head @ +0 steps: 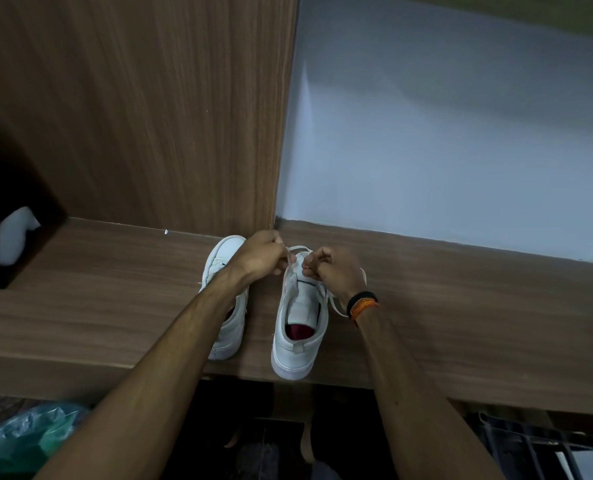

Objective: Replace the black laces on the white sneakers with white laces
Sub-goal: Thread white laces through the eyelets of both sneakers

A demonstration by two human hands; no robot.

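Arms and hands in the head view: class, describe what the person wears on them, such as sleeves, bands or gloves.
Both forearms are bare, with no sleeves showing and no gloves. The right wrist carries a black band with an orange thread band beside it. The left hand and its wrist wear nothing visible; no rings show on the fingers.

A wooden counter (461, 306) is backed by a wood-grain panel (149, 116) and a pale wall (461, 133). A white object (12, 237) is tucked in a dark recess; crumpled green plastic (28, 441) is seen below.
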